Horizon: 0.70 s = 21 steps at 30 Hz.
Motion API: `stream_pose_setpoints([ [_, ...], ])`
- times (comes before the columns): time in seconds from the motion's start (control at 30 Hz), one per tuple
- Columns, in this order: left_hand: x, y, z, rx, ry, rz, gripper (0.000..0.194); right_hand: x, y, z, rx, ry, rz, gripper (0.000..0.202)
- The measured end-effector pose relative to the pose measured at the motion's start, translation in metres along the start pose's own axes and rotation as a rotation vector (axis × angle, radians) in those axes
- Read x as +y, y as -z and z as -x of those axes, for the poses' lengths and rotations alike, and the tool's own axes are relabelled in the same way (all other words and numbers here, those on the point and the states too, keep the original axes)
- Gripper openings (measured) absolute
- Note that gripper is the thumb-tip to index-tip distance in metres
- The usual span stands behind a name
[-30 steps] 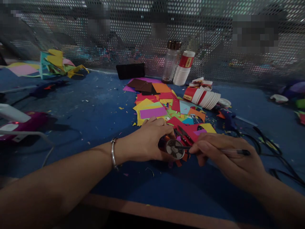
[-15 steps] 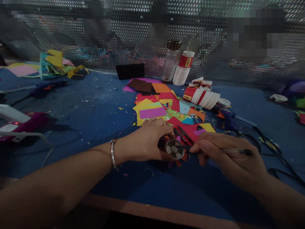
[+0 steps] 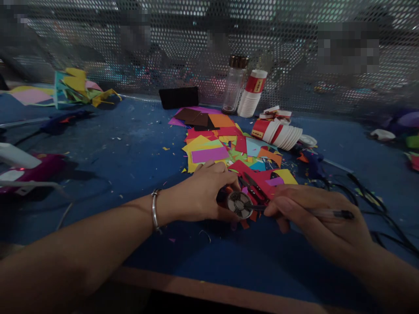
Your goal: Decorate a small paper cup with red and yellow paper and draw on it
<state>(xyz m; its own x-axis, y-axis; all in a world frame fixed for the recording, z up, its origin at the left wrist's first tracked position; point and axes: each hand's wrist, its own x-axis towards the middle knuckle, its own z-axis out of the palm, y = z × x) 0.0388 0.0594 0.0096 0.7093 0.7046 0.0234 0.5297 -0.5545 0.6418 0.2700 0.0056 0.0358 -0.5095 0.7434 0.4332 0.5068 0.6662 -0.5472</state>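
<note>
My left hand (image 3: 206,192), a silver bangle on its wrist, is wrapped round what looks like a small paper cup (image 3: 240,205). The cup's round pale end faces me and carries dark drawn lines; its side is mostly hidden by my fingers. My right hand (image 3: 314,213) grips a pen (image 3: 330,213) with a clear barrel and black end cap. The pen's tip is at the right edge of the round end. Just behind the cup, scissors (image 3: 253,187) lie on a sheet of red paper (image 3: 262,176).
Coloured paper pieces (image 3: 209,153) spread behind my hands. A glass bottle (image 3: 231,87), stacked paper cups (image 3: 251,93) and a black case (image 3: 179,97) stand at the mesh screen. More cups (image 3: 278,134) lie sideways. Glue guns (image 3: 312,163) with cords lie at both sides.
My right hand has shifted slightly right and down with the pen, drawing its tip from the middle of the round end to its right edge. My left hand stays put.
</note>
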Motion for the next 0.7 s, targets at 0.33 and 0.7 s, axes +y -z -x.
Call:
stream_pose_setpoints([
  [0.33,0.0008,0.0000,-0.0015,0.000,-0.011,0.014,0.040,0.0016,-0.0041,0.0019,-0.032,-0.002,-0.067,0.032],
  [0.7,0.0014,-0.0005,-0.0011,-0.006,-0.002,-0.017,0.039,0.0050,-0.0035,0.0056,0.014,-0.029,0.004,0.043],
])
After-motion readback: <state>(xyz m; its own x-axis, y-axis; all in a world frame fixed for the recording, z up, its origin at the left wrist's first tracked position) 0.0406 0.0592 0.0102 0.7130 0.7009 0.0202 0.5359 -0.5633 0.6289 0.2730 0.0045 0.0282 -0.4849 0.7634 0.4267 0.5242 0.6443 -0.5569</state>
